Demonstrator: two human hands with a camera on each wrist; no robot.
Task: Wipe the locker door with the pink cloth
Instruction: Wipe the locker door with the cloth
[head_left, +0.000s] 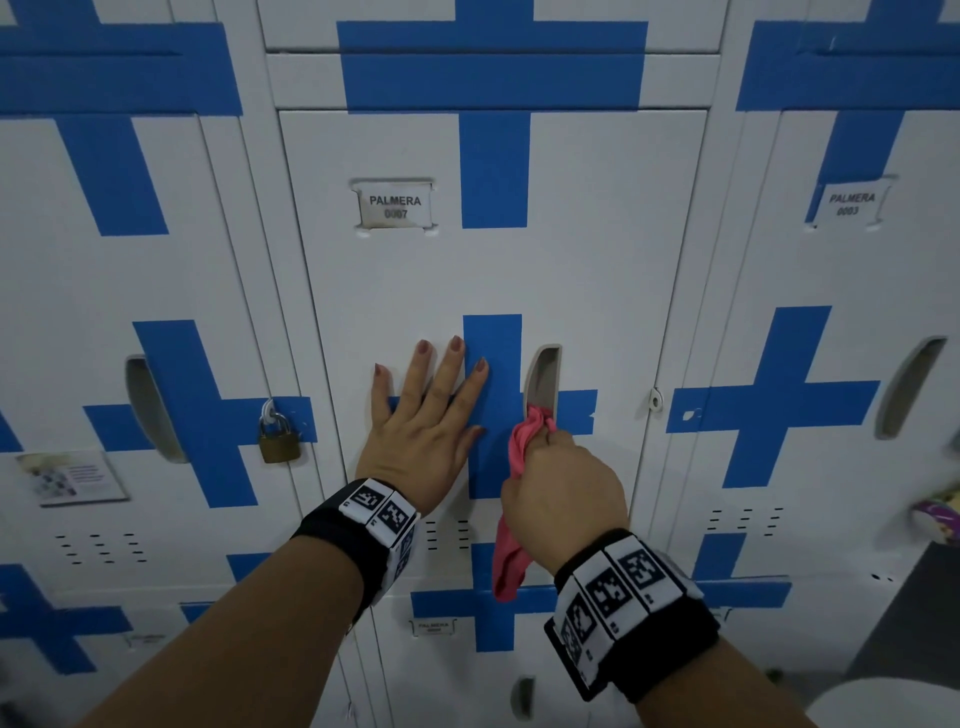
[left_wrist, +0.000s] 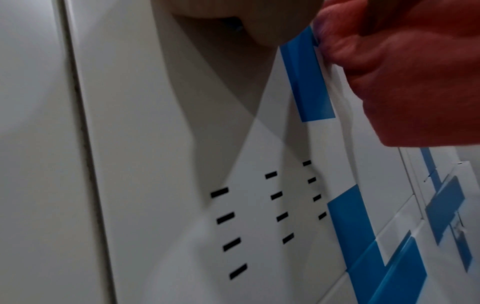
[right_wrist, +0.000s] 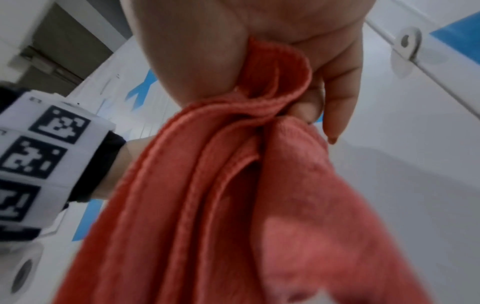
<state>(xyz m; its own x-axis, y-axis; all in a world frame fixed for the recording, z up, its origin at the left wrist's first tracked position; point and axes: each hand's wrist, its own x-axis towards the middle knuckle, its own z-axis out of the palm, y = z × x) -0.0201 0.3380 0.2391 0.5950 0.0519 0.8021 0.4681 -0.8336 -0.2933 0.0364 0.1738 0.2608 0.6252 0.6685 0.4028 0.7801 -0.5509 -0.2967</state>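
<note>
The white locker door (head_left: 597, 260) with blue tape crosses and a label "PALMERA 0007" fills the middle of the head view. My left hand (head_left: 431, 405) lies flat on it with fingers spread, left of the recessed handle (head_left: 543, 374). My right hand (head_left: 563, 483) grips the pink cloth (head_left: 511, 561) in a fist; the cloth's bunched top end (head_left: 535, 421) is pushed against the lower end of the handle recess, and the rest hangs down. In the right wrist view the cloth (right_wrist: 233, 185) runs out of my curled fingers. The left wrist view shows the door's vent slots (left_wrist: 259, 216) and the hanging cloth (left_wrist: 415, 82).
A brass padlock (head_left: 279, 441) hangs on the left neighbouring locker. The right locker carries a label (head_left: 851, 203) and its own recessed handle (head_left: 909, 384). A paper note (head_left: 70, 475) is stuck at the far left. A small hasp (head_left: 656, 400) sits on the door's right edge.
</note>
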